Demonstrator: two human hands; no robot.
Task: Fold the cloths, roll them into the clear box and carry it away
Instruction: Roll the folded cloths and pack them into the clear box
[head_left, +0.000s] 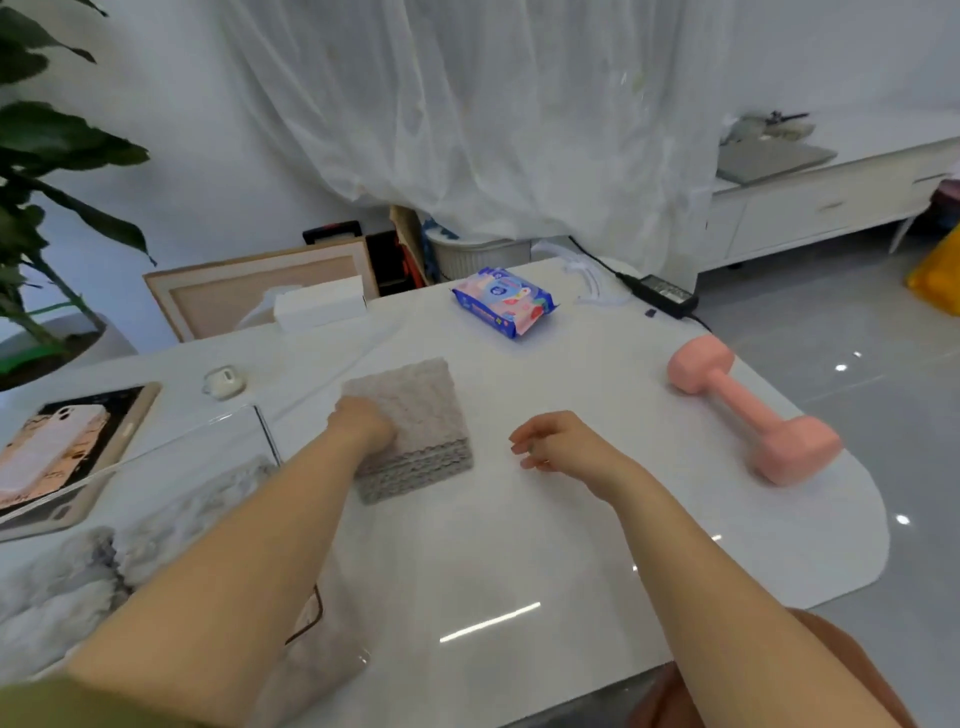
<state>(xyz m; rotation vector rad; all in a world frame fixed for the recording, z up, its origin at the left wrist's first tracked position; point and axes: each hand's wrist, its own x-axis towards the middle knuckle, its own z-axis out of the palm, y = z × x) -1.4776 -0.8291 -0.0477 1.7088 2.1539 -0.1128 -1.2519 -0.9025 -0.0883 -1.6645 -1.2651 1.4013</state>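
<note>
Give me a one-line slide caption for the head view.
Left hand rests on a folded grey cloth on the table, right hand hovers beside it, clear box at left.

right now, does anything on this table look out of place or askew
The pink dumbbell lying near the table's right edge looks out of place for cloth folding. The folded cloth sits neat; nothing spilled.

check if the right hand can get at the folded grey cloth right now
Likely yes: the right hand is empty beside the folded grey cloth, only bare table between them; the left hand rests on its left edge.
</note>
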